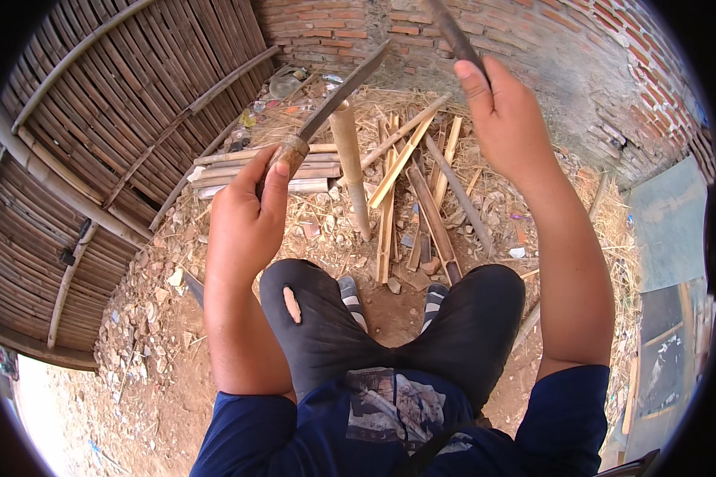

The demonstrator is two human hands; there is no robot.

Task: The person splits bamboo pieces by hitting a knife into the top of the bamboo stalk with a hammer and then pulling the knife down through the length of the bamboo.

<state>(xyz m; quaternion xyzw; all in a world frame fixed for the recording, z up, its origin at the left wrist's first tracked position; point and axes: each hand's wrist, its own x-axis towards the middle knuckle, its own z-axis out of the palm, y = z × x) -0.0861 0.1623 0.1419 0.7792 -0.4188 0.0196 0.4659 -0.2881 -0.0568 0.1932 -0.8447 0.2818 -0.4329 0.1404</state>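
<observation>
My left hand grips the wooden handle of a machete, whose long dark blade slants up and to the right. Directly by the blade is the top of an upright bamboo pole; I cannot tell whether the two touch. The pole's lower end meets the ground in front of my knees. Raised at the upper right, my right hand is wrapped round a dark, rounded stick, its far end cut off by the picture's top edge. The stick is apart from the machete.
Split bamboo strips lie heaped beyond my feet, with more bamboo pieces stacked to the left. A bamboo-slat wall stands at the left, a brick wall behind. Chips and straw cover the dirt ground.
</observation>
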